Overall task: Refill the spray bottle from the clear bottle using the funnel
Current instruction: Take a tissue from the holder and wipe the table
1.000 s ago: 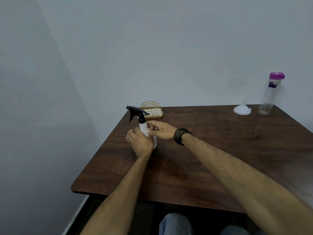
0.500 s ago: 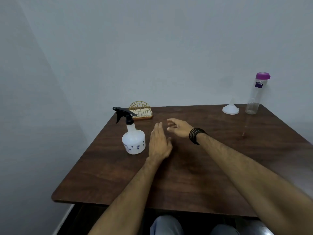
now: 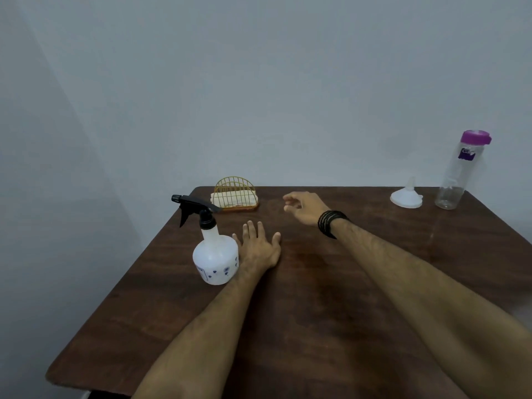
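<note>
A white spray bottle (image 3: 215, 259) with a black trigger head stands upright at the left of the brown table (image 3: 331, 312). My left hand (image 3: 259, 247) lies flat just to its right, fingers straight, holding nothing. My right hand (image 3: 305, 207), with a black wristband, hovers over the far middle of the table, its fingers loosely curled and empty. A white funnel (image 3: 406, 195) sits mouth-down at the far right. Beside it stands the clear bottle (image 3: 460, 171) with a purple lid.
A gold wire holder (image 3: 235, 194) with folded cloth inside sits at the table's far left edge, behind the spray bottle. Plain grey walls close in at the back and left. The table's left edge lies near the spray bottle.
Both hands have let go of the spray bottle, which stays upright. My left hand settled flat beside it, and my right hand moved away toward the far right.
</note>
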A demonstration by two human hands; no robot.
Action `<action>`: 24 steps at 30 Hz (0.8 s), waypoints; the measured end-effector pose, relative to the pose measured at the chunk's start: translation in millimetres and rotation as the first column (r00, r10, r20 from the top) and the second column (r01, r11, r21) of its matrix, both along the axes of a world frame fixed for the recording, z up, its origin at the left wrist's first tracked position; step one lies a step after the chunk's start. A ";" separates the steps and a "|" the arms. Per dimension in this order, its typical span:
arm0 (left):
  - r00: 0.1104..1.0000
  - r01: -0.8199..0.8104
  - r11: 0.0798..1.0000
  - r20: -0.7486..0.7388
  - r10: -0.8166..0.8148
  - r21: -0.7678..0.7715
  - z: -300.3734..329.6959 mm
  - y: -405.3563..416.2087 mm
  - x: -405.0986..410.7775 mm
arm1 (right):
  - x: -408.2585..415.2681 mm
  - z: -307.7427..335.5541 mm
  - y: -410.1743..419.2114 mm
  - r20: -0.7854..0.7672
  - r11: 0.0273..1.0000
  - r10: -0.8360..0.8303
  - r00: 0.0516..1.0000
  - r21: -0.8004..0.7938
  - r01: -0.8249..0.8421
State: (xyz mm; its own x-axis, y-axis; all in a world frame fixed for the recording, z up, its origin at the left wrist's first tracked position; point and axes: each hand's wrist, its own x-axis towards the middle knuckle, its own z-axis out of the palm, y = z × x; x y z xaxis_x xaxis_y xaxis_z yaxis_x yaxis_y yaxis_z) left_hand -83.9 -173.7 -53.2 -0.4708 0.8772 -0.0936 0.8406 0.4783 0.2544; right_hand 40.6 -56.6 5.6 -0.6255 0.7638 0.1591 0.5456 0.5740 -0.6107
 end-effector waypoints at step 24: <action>0.997 -0.059 0.994 -0.033 0.063 0.096 -18.5 54.1 -28.4 | -148.7 -16.2 85.3 0.125 0.966 -0.059 0.990 0.259 0.025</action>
State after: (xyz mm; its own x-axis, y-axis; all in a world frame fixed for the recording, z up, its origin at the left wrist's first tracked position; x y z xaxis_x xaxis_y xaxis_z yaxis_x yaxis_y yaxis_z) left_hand -112.3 -119.6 -71.7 -0.5251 0.8510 0.0069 0.8201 0.5039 0.2711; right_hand -108.2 28.7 -10.6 -0.6221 0.7342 0.2719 0.6377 0.6766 -0.3682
